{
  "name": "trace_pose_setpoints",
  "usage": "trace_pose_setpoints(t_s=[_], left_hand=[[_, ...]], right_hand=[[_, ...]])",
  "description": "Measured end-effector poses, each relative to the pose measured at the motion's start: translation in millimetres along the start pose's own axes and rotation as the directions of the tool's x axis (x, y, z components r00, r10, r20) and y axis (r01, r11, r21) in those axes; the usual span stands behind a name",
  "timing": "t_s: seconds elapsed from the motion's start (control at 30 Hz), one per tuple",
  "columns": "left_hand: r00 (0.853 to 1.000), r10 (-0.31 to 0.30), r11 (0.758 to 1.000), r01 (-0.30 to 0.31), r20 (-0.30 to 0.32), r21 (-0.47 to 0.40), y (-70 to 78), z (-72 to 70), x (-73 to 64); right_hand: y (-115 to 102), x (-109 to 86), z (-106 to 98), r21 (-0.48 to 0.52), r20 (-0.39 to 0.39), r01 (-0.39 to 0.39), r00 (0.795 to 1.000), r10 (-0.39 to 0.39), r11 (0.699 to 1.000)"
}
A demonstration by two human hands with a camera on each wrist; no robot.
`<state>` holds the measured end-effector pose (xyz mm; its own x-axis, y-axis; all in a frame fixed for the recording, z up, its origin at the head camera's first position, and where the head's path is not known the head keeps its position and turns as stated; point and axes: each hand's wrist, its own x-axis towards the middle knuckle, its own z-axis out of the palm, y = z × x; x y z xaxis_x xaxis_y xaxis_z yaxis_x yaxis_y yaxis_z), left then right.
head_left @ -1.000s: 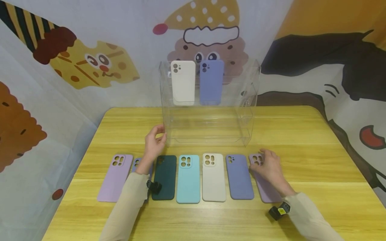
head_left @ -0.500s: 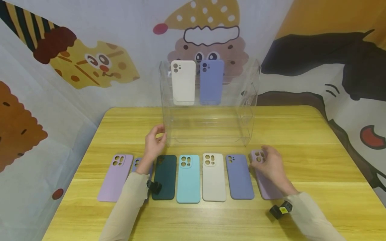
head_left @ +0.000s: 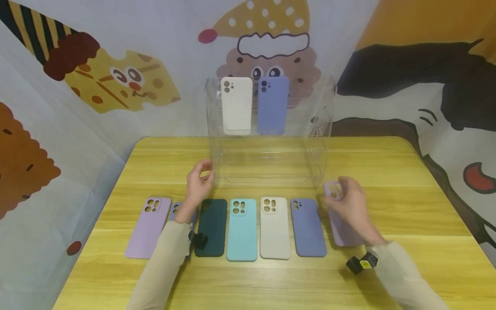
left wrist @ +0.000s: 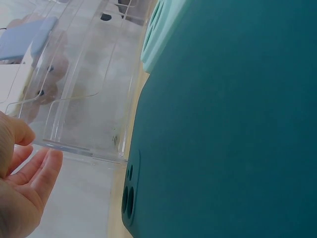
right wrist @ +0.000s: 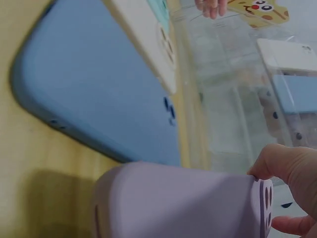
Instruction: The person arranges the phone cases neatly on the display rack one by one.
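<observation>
My right hand (head_left: pixel 350 204) grips a lilac phone case (head_left: pixel 342 228) by its camera end, thumb and fingers at opposite edges; the case looks tilted, its camera end raised. In the right wrist view, this lilac case (right wrist: pixel 183 201) lies beside a blue-purple case (right wrist: pixel 94 84). My left hand (head_left: pixel 199 183) holds the left side edge of a clear display rack (head_left: pixel 267 177). The thumb and fingers meet that edge in the left wrist view, close to a dark green case (left wrist: pixel 223 119). A white case (head_left: pixel 237 105) and a blue-purple case (head_left: pixel 273 105) stand in the rack's top tier.
Along the table (head_left: pixel 252 286) lie a lilac case (head_left: pixel 147 230), a partly hidden blue case (head_left: pixel 177 209), a turquoise case (head_left: pixel 242 232), a cream case (head_left: pixel 274 232) and another blue-purple case (head_left: pixel 308 228). Behind the rack hangs a cartoon-printed cloth (head_left: pixel 186 26).
My right hand has drawn the lilac case up and away from me, toward the rack's right side. The left hand stays at the rack's edge.
</observation>
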<state>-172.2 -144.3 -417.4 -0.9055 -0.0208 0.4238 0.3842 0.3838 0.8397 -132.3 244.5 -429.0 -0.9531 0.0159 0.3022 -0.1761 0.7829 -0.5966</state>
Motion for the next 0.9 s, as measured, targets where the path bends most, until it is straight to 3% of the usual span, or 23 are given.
trace_pose_setpoints(t_s=[0.33, 0.6, 0.9], left_hand=[[1.0, -0.005, 1.0, 0.005, 0.004, 0.006, -1.1, 0.5, 0.6], [1.0, -0.009, 1.0, 0.009, -0.004, 0.006, -38.0, 6.0, 3.2], [1.0, 0.002, 1.0, -0.002, -0.007, -0.001, -39.5, 5.8, 3.6]], right_hand=[[-19.5, 16.6, -7.3, 0.049, -0.109, 0.062, 0.992, -0.056, 0.997], [-39.5, 35.4, -15.5, 0.071, -0.143, 0.13, 0.983, -0.118, 0.989], [-56.6, 67.8, -26.6, 0.1, -0.201, 0.207, 0.962, -0.185, 0.973]])
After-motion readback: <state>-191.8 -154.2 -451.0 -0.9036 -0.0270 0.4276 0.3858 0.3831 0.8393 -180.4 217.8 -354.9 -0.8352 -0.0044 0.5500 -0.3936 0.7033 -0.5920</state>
